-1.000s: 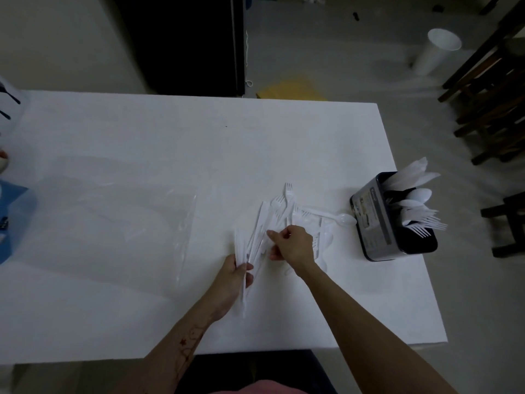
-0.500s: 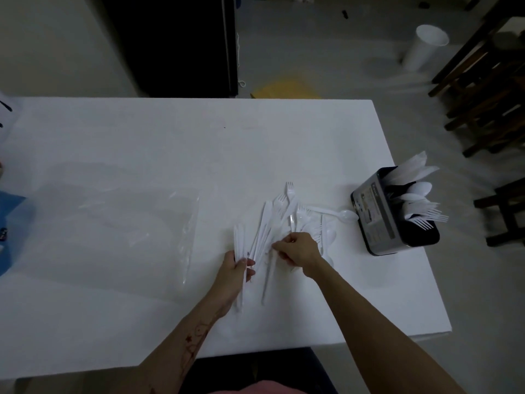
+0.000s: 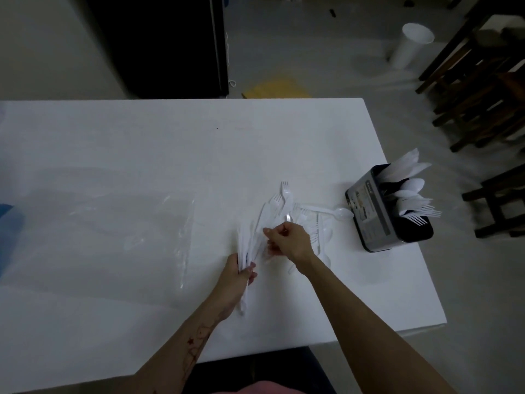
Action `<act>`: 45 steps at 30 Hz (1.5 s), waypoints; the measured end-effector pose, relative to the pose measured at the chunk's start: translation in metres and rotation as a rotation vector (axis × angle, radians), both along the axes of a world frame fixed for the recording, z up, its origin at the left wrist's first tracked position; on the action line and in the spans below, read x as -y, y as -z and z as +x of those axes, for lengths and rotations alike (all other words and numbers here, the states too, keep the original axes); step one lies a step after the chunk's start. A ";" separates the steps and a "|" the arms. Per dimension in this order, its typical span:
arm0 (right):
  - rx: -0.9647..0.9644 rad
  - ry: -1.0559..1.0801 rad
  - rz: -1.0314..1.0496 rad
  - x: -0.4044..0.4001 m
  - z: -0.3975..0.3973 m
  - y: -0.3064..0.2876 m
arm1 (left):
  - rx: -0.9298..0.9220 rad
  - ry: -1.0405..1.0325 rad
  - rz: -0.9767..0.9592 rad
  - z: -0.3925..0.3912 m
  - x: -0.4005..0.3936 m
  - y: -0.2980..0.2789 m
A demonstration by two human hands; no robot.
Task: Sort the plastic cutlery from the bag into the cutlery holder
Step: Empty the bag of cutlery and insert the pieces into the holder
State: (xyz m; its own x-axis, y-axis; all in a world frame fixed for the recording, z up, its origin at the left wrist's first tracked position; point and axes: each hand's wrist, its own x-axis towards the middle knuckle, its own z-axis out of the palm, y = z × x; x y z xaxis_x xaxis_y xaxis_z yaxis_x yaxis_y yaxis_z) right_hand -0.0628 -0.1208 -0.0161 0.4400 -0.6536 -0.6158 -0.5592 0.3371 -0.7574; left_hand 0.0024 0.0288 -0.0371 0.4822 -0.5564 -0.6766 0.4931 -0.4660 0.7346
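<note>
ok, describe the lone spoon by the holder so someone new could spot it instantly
Start at the white table and find the dark cutlery holder near its right edge. Just left of the holder's base lies one white plastic spoon, bowl toward the holder. Unlike the tangled cutlery pile, it lies apart at the pile's right edge, handle running back toward it.

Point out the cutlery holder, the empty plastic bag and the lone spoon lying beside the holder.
cutlery holder (image 3: 369,214), head view, on its labelled grey side wall.
plastic bag (image 3: 113,223), head view, on the flat clear middle of the film.
spoon (image 3: 343,213), head view, on its bowl, near the holder's base.
</note>
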 end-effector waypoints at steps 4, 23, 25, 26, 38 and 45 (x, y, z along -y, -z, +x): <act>-0.262 0.082 -0.360 0.016 -0.023 0.008 | -0.011 -0.004 0.008 0.002 0.000 0.004; -0.302 -0.065 -0.199 0.007 0.011 0.029 | 0.034 -0.160 0.027 0.009 -0.008 0.003; -0.218 -0.016 -0.130 0.015 0.005 0.021 | 0.027 -0.181 0.028 0.012 -0.006 0.003; -0.195 -0.011 -0.103 0.018 0.002 0.015 | 0.016 -0.189 0.019 0.013 -0.004 0.002; -0.025 -0.111 0.079 0.015 0.015 -0.002 | -0.088 -0.051 -0.059 0.012 0.011 -0.007; -0.362 -0.094 -0.349 0.014 0.023 0.034 | -0.142 -0.159 -0.035 0.020 -0.003 0.004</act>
State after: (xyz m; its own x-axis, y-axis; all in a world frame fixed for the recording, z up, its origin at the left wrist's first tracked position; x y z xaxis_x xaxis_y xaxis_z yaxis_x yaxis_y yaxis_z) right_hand -0.0400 -0.1347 -0.0502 0.3057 -0.8156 -0.4913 -0.8221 0.0342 -0.5683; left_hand 0.0221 0.0319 -0.0413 0.4673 -0.5054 -0.7254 0.6578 -0.3495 0.6672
